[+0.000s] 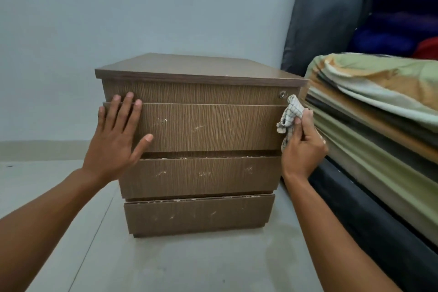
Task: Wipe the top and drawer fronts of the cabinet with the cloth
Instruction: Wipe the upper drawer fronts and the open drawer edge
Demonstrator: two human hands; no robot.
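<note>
left grip point(113, 140): bare, nails short | right grip point(304, 149): bare | forearms point(47, 220): both bare up to frame edge

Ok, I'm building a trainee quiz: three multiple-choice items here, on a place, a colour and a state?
1. Where is the keyhole on the cabinet?
A) right end of its top front
B) middle of its bottom front
C) left side panel

2. What colour is the cloth?
A) plain blue
B) pale with dark checks
C) red

3. How is the left hand?
A) clenched
B) gripping the cloth
C) flat against the cabinet's front

Answers: 1 A, it sits under the top's right corner; 2 B, dark grid on pale fabric in the right hand; 3 C, straight fingers lie against the wood.
</note>
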